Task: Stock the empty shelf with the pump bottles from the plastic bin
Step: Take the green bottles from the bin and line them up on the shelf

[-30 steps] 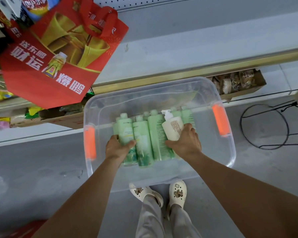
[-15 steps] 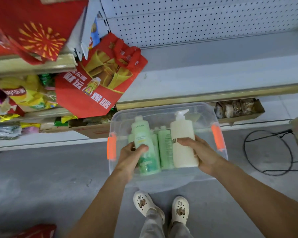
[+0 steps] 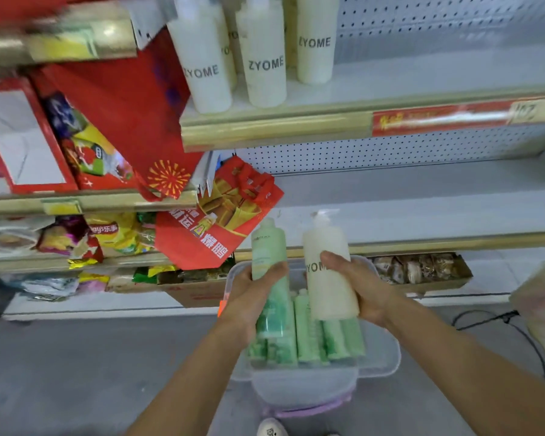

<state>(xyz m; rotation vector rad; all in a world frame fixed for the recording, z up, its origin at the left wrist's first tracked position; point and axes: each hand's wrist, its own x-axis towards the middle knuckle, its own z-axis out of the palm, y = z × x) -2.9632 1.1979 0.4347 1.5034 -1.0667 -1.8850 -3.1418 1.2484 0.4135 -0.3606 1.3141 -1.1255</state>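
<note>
The upper shelf (image 3: pixel 390 86), pale with a gold front edge, carries white ZYOME bottles (image 3: pixel 266 64) standing upright in a close group at its left end. A red price strip (image 3: pixel 441 119) sits on its edge. Below it runs a grey middle shelf (image 3: pixel 422 212). On the bottom shelf (image 3: pixel 516 265) lies a cardboard tray (image 3: pixel 422 272) of wrapped snacks. The left shelves (image 3: pixel 85 202) hold red boxes (image 3: pixel 19 143) and chip bags (image 3: pixel 114 234). On the grey floor (image 3: pixel 76 372) lies a black cable (image 3: pixel 516 322). The plastic bin (image 3: pixel 387 357) stands above the floor; what bears it is unclear.

ZYOME bottles (image 3: pixel 266 62) stand on the upper shelf (image 3: pixel 422 80); below, more bottles (image 3: pixel 309 336) lie in the plastic bin (image 3: pixel 387 357).
</note>
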